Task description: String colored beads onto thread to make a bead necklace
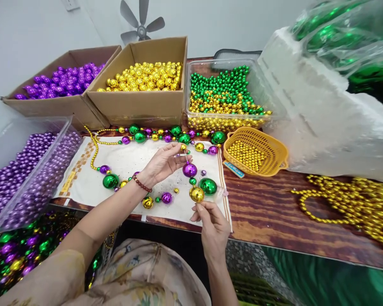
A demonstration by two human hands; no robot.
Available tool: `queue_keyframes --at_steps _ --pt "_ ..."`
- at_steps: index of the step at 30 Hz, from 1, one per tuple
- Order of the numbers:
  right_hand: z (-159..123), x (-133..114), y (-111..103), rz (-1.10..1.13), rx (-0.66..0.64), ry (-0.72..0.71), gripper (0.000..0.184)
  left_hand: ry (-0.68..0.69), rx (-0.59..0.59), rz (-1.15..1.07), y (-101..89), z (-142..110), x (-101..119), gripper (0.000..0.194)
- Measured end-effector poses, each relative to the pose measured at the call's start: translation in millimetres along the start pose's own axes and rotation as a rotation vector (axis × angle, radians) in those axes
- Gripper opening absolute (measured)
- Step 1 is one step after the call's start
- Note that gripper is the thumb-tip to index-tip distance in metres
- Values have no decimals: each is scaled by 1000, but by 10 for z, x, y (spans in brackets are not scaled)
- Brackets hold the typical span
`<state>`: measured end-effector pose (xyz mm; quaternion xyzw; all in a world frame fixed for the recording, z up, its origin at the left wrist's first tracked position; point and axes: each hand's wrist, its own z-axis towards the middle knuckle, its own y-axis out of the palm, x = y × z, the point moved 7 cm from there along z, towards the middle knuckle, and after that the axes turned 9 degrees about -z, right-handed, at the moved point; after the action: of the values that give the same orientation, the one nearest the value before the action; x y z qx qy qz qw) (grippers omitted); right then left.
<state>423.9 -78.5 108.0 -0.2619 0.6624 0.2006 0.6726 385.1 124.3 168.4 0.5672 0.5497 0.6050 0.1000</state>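
My left hand (166,161) pinches a small gold bead (183,147) at the upper end of a short strand. A thin string runs down from it to a shiny purple ball (189,169). Below that ball come a small green bead (192,181) and a large gold ball (196,194). The fingertips of my right hand (213,225) are closed on the gold ball's lower side. Behind the strand, a large green ball (208,186) rests on the white towel (130,155). A garland of mixed balls (185,138) lies along the towel's far and left sides.
Cardboard boxes hold purple balls (64,83) and gold balls (147,76). A clear bin (230,114) contains green and gold beads. Gold beads lie in a yellow basket (272,163), with strung gold beads (354,204) farther right. Purple beads (35,170) fill the left bin.
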Motion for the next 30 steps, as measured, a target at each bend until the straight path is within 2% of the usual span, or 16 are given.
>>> queue_keyframes --at_steps 9,11,14,17,20,23,27,30 --pt "-7 -17 34 -9 20 49 25 43 1 180 -45 -52 27 18" --pt "14 14 53 2 34 73 26 48 -9 211 -33 -105 -50 16" --pt "40 120 143 35 22 125 27 65 16 125 -20 -171 -253 19" --pt "33 252 253 47 -10 169 29 141 93 61 -33 -160 -451 26" --pt "41 320 278 8 -55 183 34 236 128 136 -32 -88 -540 23" --pt "164 231 154 -48 -83 151 35 211 17 217 40 -21 -587 22" --pt "530 -125 -199 -62 70 28 34 89 -185 426 156 -36 -648 32" --pt "796 -288 -227 11 4 12 31 72 -270 596 214 -72 -667 35"
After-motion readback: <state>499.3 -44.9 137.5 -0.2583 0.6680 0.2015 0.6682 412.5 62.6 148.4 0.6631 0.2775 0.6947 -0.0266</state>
